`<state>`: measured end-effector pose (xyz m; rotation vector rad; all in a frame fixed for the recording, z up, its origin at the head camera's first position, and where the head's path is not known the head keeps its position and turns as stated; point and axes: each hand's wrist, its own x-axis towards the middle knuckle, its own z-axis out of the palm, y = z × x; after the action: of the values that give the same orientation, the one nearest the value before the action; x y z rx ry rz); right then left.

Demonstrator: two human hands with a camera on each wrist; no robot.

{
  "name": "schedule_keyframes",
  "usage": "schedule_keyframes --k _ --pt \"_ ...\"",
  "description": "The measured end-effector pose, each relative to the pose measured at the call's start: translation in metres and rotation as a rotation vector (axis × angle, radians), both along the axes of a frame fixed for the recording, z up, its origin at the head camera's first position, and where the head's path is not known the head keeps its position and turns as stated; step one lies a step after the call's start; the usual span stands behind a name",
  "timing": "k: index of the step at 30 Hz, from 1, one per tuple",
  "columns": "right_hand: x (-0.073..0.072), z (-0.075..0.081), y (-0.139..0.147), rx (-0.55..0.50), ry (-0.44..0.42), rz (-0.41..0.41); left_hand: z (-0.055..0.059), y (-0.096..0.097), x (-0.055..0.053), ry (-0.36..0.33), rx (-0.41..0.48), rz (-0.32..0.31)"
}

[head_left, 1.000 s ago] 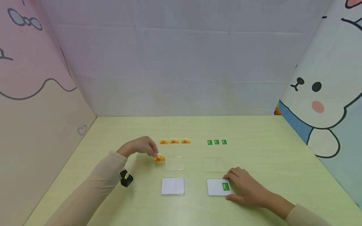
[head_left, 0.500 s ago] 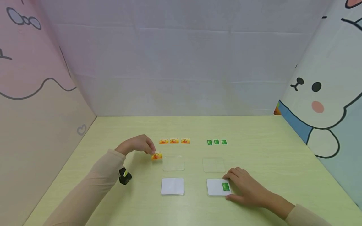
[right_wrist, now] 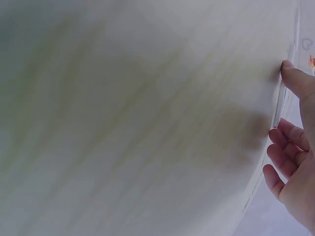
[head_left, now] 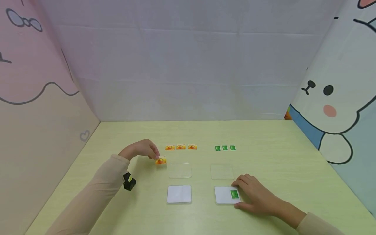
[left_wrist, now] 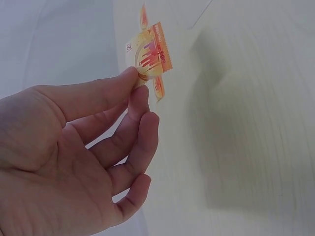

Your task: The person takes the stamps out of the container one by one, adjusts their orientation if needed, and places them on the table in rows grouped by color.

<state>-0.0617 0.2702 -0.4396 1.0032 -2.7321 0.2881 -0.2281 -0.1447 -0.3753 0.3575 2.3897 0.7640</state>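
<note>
My left hand (head_left: 142, 149) pinches an orange-and-yellow postage stamp (left_wrist: 150, 51) between thumb and fingertip, left of a clear plastic rectangle (head_left: 180, 170). The stamp's serrated edge and printed design show in the left wrist view. Farther back lies a row of similar orange stamps (head_left: 180, 147). At front right, my right hand (head_left: 256, 195) holds a white-faced flat case (head_left: 222, 195) by its right end, thumb at the near corner and fingers at the far one. One green stamp (head_left: 234, 194) sits on the right part of that white face.
Another white-faced case (head_left: 179, 194) lies at front left of it. A second clear plastic rectangle (head_left: 222, 172) is behind the held case. Several green stamps (head_left: 225, 148) line the back right. Printed panels and a pale back cloth (head_left: 188, 75) border the table (head_left: 264, 140).
My left hand has moved slightly back and to the left with the orange stamp, away from the clear rectangle. My right hand and the case have stayed in place.
</note>
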Motion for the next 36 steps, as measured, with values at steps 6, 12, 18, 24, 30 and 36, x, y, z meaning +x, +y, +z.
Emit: schedule_keyframes --k 6,12,18,24,30,36 --pt "-0.001 0.001 0.0 0.014 -0.02 -0.016 -0.001 -0.001 -0.005 0.007 0.007 0.009" --pt "-0.002 0.002 0.0 0.016 -0.03 -0.015 -0.002 -0.001 -0.009 0.009 0.005 0.02" --pt "-0.003 0.002 0.0 0.012 -0.02 -0.011 -0.001 -0.003 -0.013 0.029 -0.007 0.018" --pt "-0.001 0.0 0.001 0.01 -0.037 -0.016 -0.001 -0.005 -0.013 0.017 -0.01 0.013" --pt "-0.001 -0.001 0.001 0.012 -0.035 -0.011 -0.003 -0.006 -0.015 0.024 -0.015 0.015" --pt "-0.001 0.0 0.0 0.019 -0.031 -0.011 -0.004 -0.007 -0.021 0.019 -0.019 0.038"
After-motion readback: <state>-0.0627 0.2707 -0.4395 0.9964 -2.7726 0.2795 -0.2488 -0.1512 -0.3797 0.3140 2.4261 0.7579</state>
